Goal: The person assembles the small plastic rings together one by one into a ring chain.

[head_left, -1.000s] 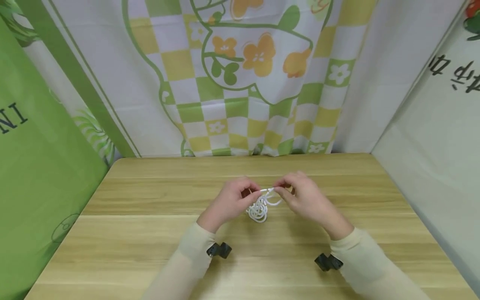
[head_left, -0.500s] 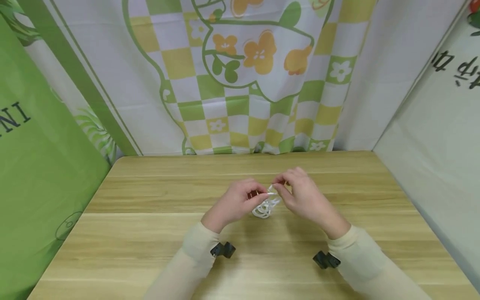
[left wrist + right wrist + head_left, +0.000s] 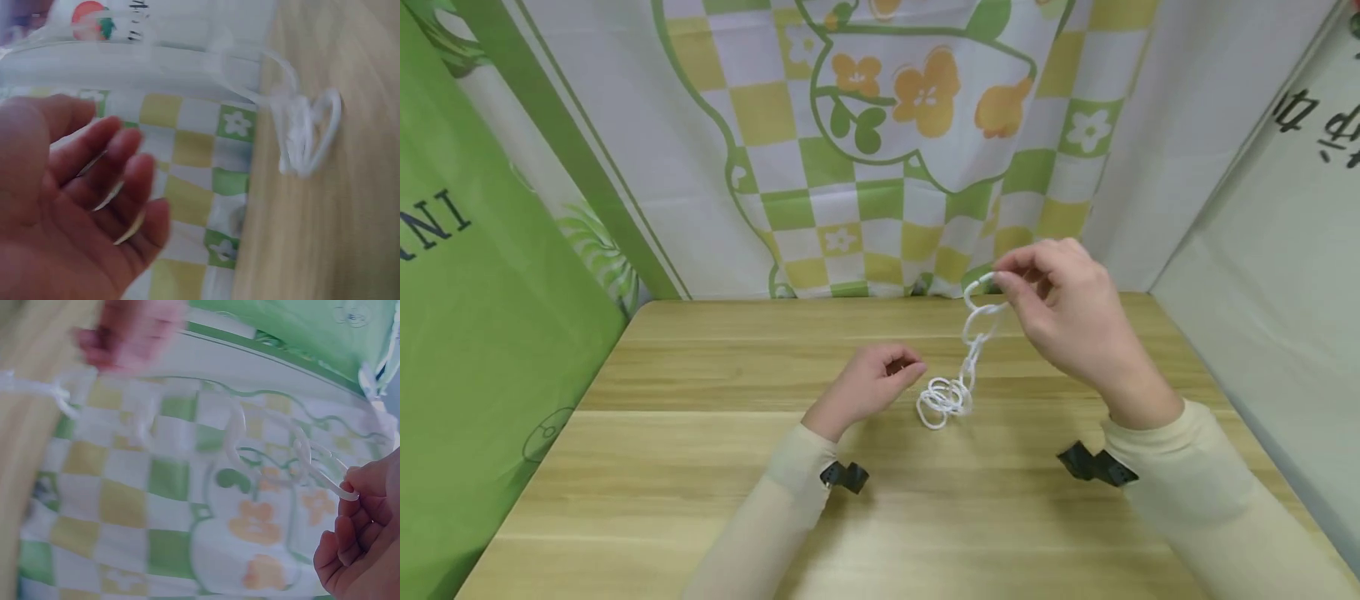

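Note:
A white chain of linked rings hangs from my right hand, which pinches its top ring between thumb and forefinger above the table's far part. The lower rings lie in a small heap on the wooden table. In the right wrist view, the ring between the fingertips shows clearly, while the links farther off are blurred. My left hand stays left of the heap, apart from the chain. Its fingers curl loosely around nothing, as the left wrist view also shows.
The wooden table ends at a patterned curtain along the back. A green cloth hangs on the left and a white one on the right. Small black cameras sit on both wrists.
My right hand has risen up and to the right, drawing the chain out of its heap into a hanging line. The left hand has let go of the chain.

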Motion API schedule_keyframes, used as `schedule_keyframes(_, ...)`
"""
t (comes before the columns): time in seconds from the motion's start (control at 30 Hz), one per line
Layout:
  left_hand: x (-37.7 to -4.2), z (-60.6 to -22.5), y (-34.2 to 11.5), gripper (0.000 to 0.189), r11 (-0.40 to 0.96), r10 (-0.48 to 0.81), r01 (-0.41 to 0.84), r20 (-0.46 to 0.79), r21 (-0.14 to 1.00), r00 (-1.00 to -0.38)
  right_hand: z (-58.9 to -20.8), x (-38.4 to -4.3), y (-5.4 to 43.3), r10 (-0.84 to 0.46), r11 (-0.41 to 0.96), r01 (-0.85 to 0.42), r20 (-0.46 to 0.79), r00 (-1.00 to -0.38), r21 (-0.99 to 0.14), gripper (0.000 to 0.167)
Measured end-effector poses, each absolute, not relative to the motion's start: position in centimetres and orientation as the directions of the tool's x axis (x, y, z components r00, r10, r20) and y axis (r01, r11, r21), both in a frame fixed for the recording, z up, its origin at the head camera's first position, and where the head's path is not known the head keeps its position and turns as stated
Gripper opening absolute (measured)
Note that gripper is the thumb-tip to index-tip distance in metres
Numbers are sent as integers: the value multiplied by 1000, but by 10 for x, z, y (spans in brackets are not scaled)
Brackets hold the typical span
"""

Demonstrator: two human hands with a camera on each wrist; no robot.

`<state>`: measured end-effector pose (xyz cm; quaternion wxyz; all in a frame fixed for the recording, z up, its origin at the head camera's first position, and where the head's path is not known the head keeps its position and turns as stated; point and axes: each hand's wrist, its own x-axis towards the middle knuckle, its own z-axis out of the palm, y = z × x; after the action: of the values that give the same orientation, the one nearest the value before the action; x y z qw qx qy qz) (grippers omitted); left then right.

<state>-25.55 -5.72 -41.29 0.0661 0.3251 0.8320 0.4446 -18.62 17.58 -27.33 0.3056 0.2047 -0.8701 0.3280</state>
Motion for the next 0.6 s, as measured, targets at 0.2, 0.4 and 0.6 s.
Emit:
schedule_keyframes(0.2, -254, -436, -42, 10, 460, 717, 523, 48, 717, -695, -249, -177, 183, -93, 691, -567, 723, -684, -449, 7)
schedule_keyframes(0.4, -247, -447, -26, 21, 490, 714, 525, 25, 696, -699, -238, -165, 190, -13, 673, -570, 764, -645, -470, 7)
schedule_keyframes(0.6, -235, -451, -11, 20, 420, 759, 581, 81, 698, -646, -225, -153, 197, 59, 668, -569, 797, -601, -479, 9)
